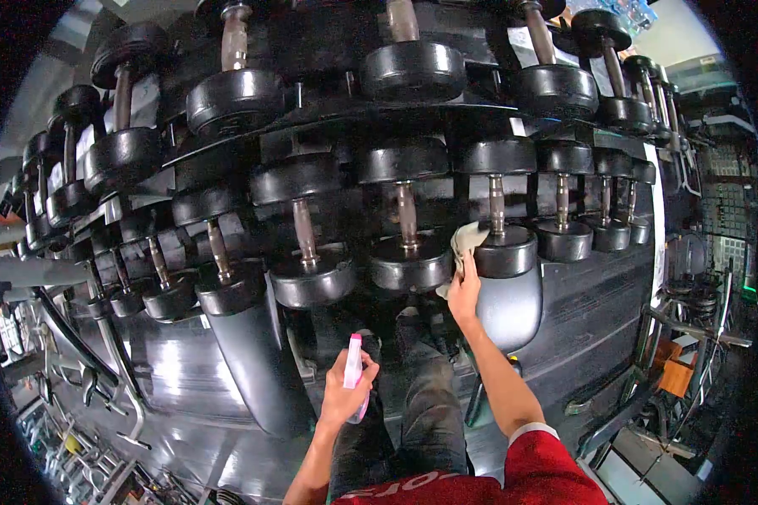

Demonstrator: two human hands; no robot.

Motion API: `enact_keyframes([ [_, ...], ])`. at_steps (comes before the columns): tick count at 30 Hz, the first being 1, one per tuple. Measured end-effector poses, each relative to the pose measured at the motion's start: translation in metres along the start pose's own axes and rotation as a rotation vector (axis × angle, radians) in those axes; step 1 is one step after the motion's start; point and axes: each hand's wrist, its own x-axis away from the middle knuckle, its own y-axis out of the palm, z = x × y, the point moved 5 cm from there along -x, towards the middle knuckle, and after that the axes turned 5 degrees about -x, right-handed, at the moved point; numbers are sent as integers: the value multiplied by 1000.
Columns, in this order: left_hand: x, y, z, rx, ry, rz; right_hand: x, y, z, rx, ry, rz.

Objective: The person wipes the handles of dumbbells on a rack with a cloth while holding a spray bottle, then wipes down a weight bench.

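Observation:
My right hand is closed on a pale cloth. The cloth touches the left side of the lower head of a black dumbbell on the lower rack row. Low in front of my body, my left hand grips a spray bottle with a white and pink top. Its fingers wrap round the neck, and the lower part is mostly hidden by the hand. Left of the cloth lies another black dumbbell with a worn metal handle.
An upper row of dumbbells runs along the rack above the lower row. Curved grey rack supports stand below. Gym machines are at the left, and a metal frame with an orange-brown object is at the right.

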Motion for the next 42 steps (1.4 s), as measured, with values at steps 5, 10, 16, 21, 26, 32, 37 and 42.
enact_keyframes([
  [5, -1, -1, 0, 9, -20, -6, 5, 1, -35, -37, -204, -41],
  [10, -5, 7, -3, 37, 10, -13, 20, 54, -125, 336, -714, -578],
  [16, -3, 11, 4, -4, 7, -40, 43, 107, -126, 617, -966, -741],
  [21, -2, 11, 3, -1, 13, -22, 31, 46, -100, 353, -992, -634],
  [26, -1, 8, 0, -7, 7, -28, 17, 12, -51, 115, -679, -329],
  [32, 2, 7, -5, -1, -2, -35, 5, -4, -11, -152, 106, 164],
  [37, 2, 14, -5, -29, 22, -53, 10, 43, -137, 377, -679, -516],
  [42, 8, 12, 3, -27, 86, -30, 46, 134, -146, 1151, -923, -867],
])
